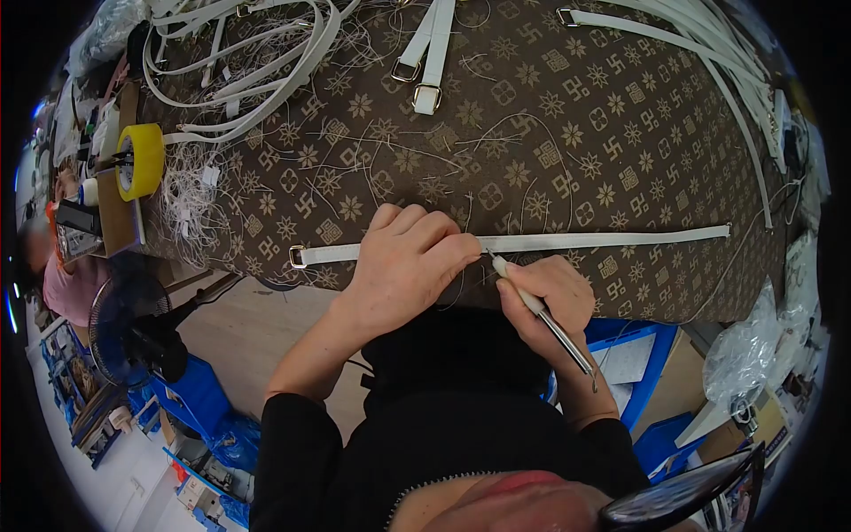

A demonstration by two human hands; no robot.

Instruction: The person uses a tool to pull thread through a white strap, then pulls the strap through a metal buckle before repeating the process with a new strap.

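A narrow white strap with a metal buckle at its left end lies along the near part of the patterned brown cloth. My left hand presses on the strap left of its middle, thumb and fingers closed on it. My right hand grips a slim pen-like tool with a pale front part and a metal shaft. The tool's tip meets or nearly meets the strap's near edge, beside my left thumb. Fine thread ends show around that spot; the exact contact is too small to make out.
Loose white threads and coiled white straps lie at the left, near a yellow tape roll. More buckled straps lie at the back, and a strap bundle at the right. A fan stands lower left, with blue bins beside it.
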